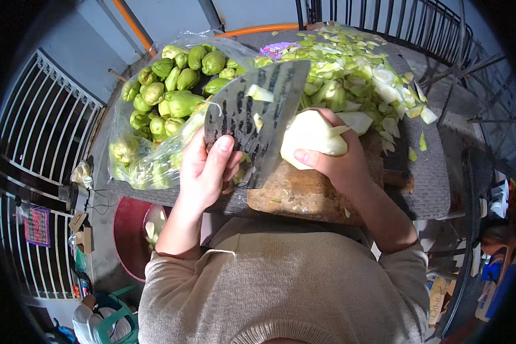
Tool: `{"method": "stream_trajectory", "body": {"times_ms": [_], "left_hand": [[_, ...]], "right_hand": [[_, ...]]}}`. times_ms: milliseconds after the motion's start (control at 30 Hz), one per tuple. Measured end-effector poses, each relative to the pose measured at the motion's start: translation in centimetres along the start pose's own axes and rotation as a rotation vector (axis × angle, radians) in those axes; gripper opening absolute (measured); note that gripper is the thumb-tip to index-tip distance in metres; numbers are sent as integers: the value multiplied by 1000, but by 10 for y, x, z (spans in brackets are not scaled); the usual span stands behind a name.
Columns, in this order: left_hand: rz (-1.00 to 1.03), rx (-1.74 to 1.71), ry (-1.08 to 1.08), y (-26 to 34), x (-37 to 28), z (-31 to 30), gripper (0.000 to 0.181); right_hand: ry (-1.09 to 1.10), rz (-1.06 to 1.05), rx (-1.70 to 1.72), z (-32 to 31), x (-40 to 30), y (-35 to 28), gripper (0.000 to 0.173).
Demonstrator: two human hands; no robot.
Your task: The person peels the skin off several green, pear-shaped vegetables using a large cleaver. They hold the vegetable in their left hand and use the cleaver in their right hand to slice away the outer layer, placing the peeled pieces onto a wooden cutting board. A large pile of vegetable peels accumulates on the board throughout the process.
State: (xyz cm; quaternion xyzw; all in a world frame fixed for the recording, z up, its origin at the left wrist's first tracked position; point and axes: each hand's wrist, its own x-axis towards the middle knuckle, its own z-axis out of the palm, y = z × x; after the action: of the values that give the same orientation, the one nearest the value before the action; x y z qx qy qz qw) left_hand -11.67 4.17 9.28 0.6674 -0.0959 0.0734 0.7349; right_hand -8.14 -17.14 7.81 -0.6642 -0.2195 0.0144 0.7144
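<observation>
My left hand [206,165] grips a broad cleaver-like metal blade [256,116], thumb on its near face and fingers behind. Dark wet streaks and a few pale vegetable scraps mark the blade; I cannot make out its handle. In my right hand [346,161] is a peeled, pale chayote [309,135], with a thin sliver sticking out from its side. Its left side is close to the blade; whether they touch is unclear. Both hands are above a worn wooden cutting board [303,191]. Behind the blade, a clear plastic bag [155,161] holds several unpeeled green chayotes [180,103].
A heap of green peels and pale trimmings [344,73] covers the back right of the table [430,189]. A brown wooden handle [397,179] lies right of the board. Below left, a red tub [127,232] contains pale pieces. A person [88,320] sits beyond on a green chair [116,316].
</observation>
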Motion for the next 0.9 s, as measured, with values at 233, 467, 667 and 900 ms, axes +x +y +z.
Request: {"method": "stream_trajectory", "body": {"times_ms": [233,467,667,900], "left_hand": [[-78,169,-129,18,3,1,18],[-136,92,-182,18,22,6,27],[-145,21,-141,8,30,8,18],[-170,-51,-81,-6,27,16,17]], "right_hand": [[-124,75,-255,-18,4,5,56],[107,166,83,-3,14,2,54],[92,160,184,0,20,8,40],[201,156,208,12,20,19,42]]}}
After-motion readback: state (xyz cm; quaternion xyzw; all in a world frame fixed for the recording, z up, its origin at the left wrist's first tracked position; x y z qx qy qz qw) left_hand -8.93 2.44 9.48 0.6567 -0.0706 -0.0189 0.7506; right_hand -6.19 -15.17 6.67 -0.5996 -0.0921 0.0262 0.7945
